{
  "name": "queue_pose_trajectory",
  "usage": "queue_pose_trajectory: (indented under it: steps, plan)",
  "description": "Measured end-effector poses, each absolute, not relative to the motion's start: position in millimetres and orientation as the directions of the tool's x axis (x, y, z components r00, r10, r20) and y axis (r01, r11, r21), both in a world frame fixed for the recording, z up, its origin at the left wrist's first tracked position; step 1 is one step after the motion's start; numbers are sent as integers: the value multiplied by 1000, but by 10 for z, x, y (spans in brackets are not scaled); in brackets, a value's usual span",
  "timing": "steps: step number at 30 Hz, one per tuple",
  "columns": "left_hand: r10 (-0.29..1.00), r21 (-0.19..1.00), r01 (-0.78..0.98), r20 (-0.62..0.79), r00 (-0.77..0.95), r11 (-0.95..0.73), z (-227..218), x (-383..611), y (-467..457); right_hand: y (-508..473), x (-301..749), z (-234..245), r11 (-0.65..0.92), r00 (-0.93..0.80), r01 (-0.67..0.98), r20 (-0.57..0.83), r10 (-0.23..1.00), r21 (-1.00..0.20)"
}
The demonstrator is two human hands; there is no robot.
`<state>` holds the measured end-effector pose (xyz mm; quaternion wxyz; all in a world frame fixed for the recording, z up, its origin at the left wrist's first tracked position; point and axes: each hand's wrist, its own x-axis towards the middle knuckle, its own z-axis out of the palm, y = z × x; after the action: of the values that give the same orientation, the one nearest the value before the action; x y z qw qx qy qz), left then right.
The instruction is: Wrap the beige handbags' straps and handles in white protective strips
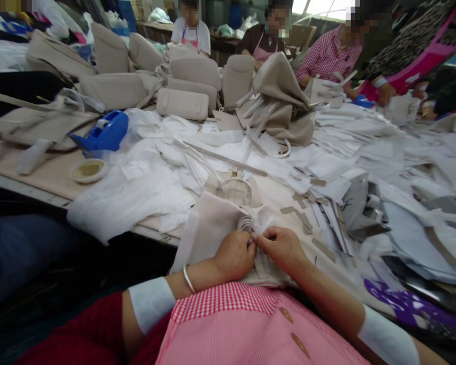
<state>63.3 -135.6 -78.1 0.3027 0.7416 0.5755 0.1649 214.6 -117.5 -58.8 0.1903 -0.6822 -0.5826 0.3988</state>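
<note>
1. Biggest thing first: the table (53, 182). Your work sits right at its near edge, so I'd let the table carry the weight and not hang anything off toward your lap. I'd also leave a little space between the job and the white wrapping (125, 203) off to your left, so no loose sheet gets dragged in.

2. Next, the pale bag (209, 228). It's directly in front of your apron (228, 324), with a wide panel sticking out to the left. Best bet is to let it lie slack; a tight panel would probably tug on the spot you're working. Its handle (247, 186) points away from you, toward the middle of the table. The long axis seems to run outward from you too, but your hands and apron cover the near end, so don't quote me.

3. Your hands are together, fingertips meeting. The left hand (235, 256) is curled around the near side of the work, and the right hand (285, 248) pinches in from the other side. I'd let the left do the steadying and the right the fine stuff.

4. Smallest: the coiled strap (247, 223) at your fingertips. Its loops stack up beyond them, facing away from you. Go gently so they stay even. Can't tell which way its free end points.
</note>
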Motion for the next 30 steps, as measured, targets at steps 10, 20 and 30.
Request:
queue_pose_trajectory:
  steps: [10,20,30]
  plan:
    - [950,652,746,-127,287,-138,-725,616,-1355,-1296,2156,-639,-374,13,471,-418,909,-799]
    - [933,799,599,-176,312,-49,-726,593,-1325,-1394,2230,-626,-501,9,300,-523,852,-812]
    - [809,914,180,-405,426,363,-694,585,-1262,-1324,2313,-675,-460,-67,285,-496,866,-841]
